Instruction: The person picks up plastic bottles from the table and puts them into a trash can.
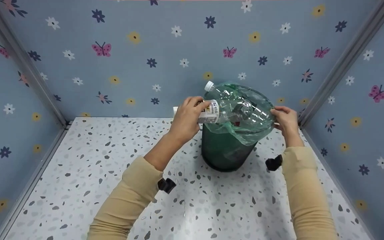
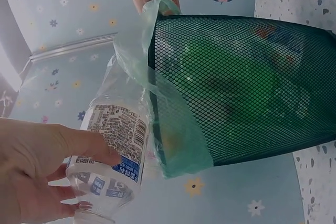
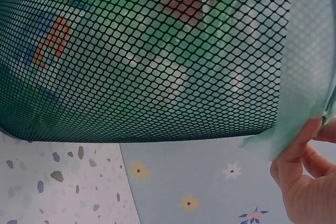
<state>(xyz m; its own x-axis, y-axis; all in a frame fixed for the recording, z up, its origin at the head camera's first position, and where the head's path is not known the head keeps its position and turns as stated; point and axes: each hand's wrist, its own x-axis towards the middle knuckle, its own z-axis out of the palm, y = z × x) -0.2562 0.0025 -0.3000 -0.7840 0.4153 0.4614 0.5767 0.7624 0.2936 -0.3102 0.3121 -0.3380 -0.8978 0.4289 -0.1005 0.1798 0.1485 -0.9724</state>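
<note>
My left hand (image 1: 186,117) grips one clear plastic bottle (image 1: 227,111) lying across the bin's mouth. My right hand (image 1: 286,119) pinches the green liner (image 1: 245,133) at the rim. One mesh wastebasket (image 1: 223,151) stands on the bench (image 1: 112,173); a second capped bottle (image 1: 222,89) pokes out.

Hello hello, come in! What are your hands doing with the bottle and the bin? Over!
Left hand grips clear bottle over mesh bin. Right hand pinches green liner at rim. Another bottle already on top.
</note>
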